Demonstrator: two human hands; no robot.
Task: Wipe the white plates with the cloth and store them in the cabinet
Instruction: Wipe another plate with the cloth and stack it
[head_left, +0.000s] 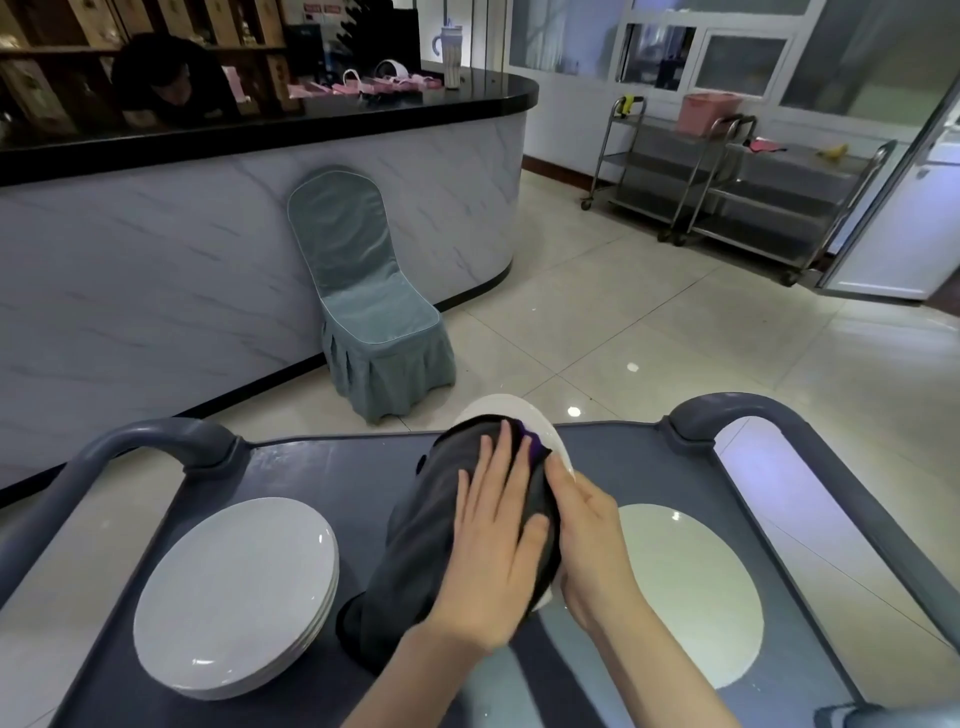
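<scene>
Two hands work one tilted plate (498, 408) over the cart (322, 467): left hand (493, 545), spread flat, presses the cloth (415, 545) on it; right hand (592, 535) grips its rim.

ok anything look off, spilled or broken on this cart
Nothing stands out. The plate stack and single plate lie flat on the cart, no chips or spills visible; the tilted plate is just held for wiping with the cloth.

The dark grey fabric cloth (426, 545) shows perhaps purple at its far edge, the round ceramic plates (234, 587) are white, the plastic cart top (332, 478) slate-blue.
</scene>
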